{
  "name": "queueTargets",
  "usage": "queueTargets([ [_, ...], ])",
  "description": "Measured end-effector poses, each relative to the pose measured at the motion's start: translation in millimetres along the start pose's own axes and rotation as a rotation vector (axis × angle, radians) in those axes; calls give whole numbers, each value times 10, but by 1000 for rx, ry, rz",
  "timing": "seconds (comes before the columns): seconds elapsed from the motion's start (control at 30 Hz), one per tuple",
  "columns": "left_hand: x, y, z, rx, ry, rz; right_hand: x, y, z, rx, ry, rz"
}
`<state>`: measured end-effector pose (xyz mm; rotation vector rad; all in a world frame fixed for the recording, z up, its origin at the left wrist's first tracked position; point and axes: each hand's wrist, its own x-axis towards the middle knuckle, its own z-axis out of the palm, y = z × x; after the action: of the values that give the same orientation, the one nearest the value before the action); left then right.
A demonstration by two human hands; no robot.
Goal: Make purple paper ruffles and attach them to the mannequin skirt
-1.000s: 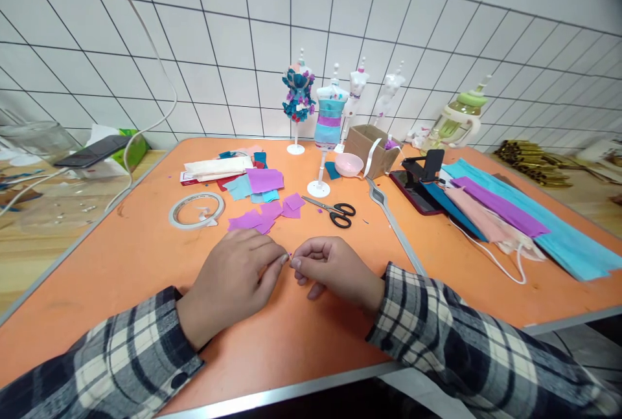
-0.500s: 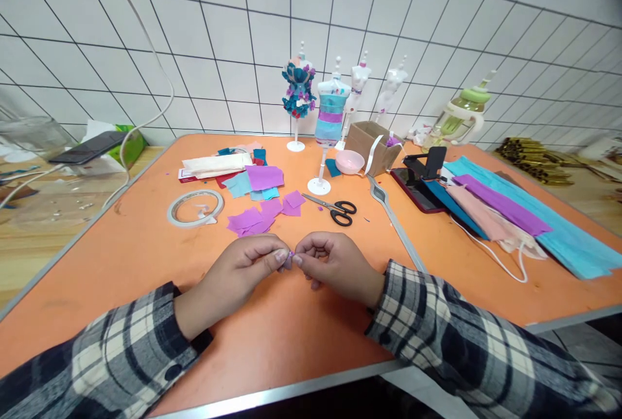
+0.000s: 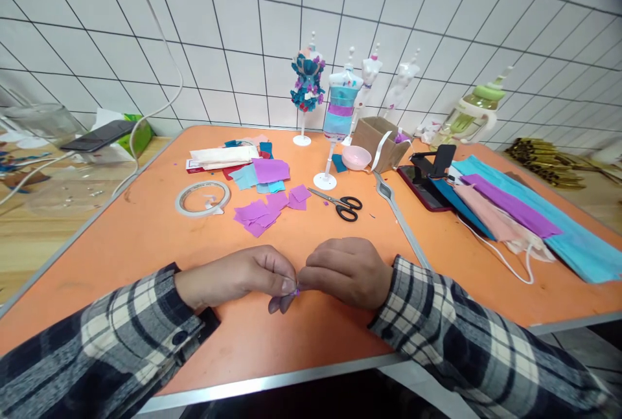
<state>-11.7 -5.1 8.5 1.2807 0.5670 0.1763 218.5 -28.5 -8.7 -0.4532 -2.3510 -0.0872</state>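
Note:
My left hand (image 3: 243, 273) and my right hand (image 3: 347, 270) meet fingertip to fingertip low over the orange table (image 3: 146, 244). Both are closed in a pinch on one tiny purple paper piece (image 3: 294, 291) between them. Plaid sleeves cover both forearms. Just beyond the hands lie several purple paper squares (image 3: 265, 212), black-handled scissors (image 3: 343, 204) and a roll of clear tape (image 3: 203, 198).
Small dress-form mannequins (image 3: 340, 114) stand at the back by a cardboard box (image 3: 381, 136) and a pink bowl (image 3: 352, 158). A phone on a stand (image 3: 427, 179) and stacked crepe sheets (image 3: 515, 212) lie right. A steel ruler (image 3: 398, 218) runs toward my right sleeve.
Both hands drew nearer to me and lowered, still pinching the purple piece; the knuckles rolled over so the fingertips point down. The view shifted slightly.

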Motion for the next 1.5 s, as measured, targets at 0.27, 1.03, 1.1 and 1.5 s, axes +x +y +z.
queueTargets([
  [0.27, 3, 64, -4, 134, 89, 87, 45, 269, -78, 603, -17, 754],
  [1.03, 43, 68, 51, 505, 239, 125, 94, 206, -7, 964, -280, 940],
  [1.1, 46, 65, 56, 512, 239, 127, 99, 193, -1, 948, -275, 926],
  [1.5, 80, 39, 96, 685, 343, 89, 78, 96, 45, 463, -138, 568],
])
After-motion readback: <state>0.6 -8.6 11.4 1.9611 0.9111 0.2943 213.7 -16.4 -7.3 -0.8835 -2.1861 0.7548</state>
